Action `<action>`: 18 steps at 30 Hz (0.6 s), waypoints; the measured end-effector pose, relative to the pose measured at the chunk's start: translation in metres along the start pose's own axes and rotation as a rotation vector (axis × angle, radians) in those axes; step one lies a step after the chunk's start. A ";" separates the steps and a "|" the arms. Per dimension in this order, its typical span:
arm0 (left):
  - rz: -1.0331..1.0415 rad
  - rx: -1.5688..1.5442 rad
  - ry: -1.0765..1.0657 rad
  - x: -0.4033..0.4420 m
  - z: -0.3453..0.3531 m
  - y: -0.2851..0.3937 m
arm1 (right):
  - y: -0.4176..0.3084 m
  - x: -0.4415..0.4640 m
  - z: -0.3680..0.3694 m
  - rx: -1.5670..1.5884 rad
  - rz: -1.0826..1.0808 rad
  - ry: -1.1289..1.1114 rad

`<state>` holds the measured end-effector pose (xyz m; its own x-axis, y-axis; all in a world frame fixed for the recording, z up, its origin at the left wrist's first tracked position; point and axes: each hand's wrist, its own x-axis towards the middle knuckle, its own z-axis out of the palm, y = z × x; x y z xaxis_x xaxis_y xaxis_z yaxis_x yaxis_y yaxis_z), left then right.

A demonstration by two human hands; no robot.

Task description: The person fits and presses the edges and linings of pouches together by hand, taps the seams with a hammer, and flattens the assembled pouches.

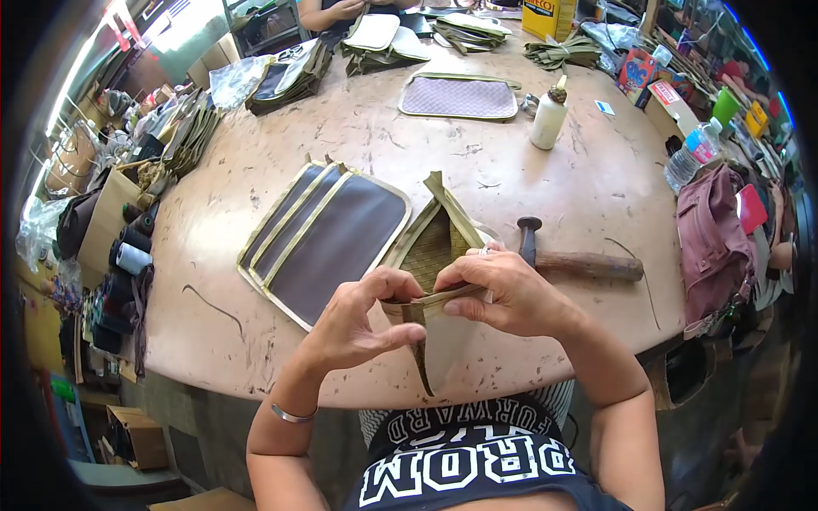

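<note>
At the table's near edge, my left hand (362, 319) pinches the rim of an olive fabric piece (423, 255) with raised, folded edges and a woven-looking inside. My right hand (503, 294) grips the same rim just to the right, thumb below and fingers above. From under my left fingers a narrow olive strip end (418, 362) hangs down. The piece's far end rises to a point, away from me. To the left lies an overlapping stack of dark panels (354, 217) with yellowish-green bound edges. A hammer (592, 265) with a wooden handle rests right of my right hand.
A white squeeze bottle (550, 117) stands further back, beside a bound pale patterned panel (460, 97). Stacked pieces (290, 77) line the far side, where another person's hands (345, 8) show. A pink bag (716, 243) and water bottle (692, 157) sit right; thread spools (134, 258) left.
</note>
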<state>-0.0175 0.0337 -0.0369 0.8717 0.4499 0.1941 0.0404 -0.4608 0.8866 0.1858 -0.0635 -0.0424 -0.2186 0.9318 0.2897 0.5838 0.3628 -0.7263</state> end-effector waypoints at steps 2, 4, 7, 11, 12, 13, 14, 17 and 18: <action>-0.032 0.045 0.008 0.000 0.002 0.004 | 0.002 -0.001 0.000 0.038 -0.023 0.009; -0.045 0.075 0.022 0.001 0.005 0.006 | 0.002 -0.002 -0.002 0.066 -0.047 0.008; -0.029 0.108 0.052 0.000 0.007 0.007 | 0.003 -0.003 0.002 0.102 -0.049 0.037; 0.003 0.158 0.068 0.000 0.010 0.007 | 0.004 -0.004 0.011 0.077 -0.082 0.115; 0.010 0.174 0.071 0.000 0.010 0.008 | 0.003 -0.005 0.010 0.057 -0.066 0.097; 0.029 0.175 0.088 0.000 0.011 0.007 | 0.001 -0.005 0.010 0.038 -0.052 0.079; 0.047 0.176 0.104 0.000 0.013 0.005 | 0.000 -0.006 0.010 0.019 -0.037 0.060; 0.104 0.224 0.143 -0.002 0.016 0.000 | 0.001 -0.005 0.013 -0.044 -0.097 0.122; 0.123 0.249 0.153 -0.003 0.017 -0.002 | 0.001 -0.005 0.013 -0.076 -0.089 0.096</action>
<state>-0.0118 0.0204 -0.0466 0.7949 0.4804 0.3708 0.0740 -0.6832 0.7265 0.1773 -0.0679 -0.0531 -0.1987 0.8895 0.4115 0.6240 0.4386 -0.6467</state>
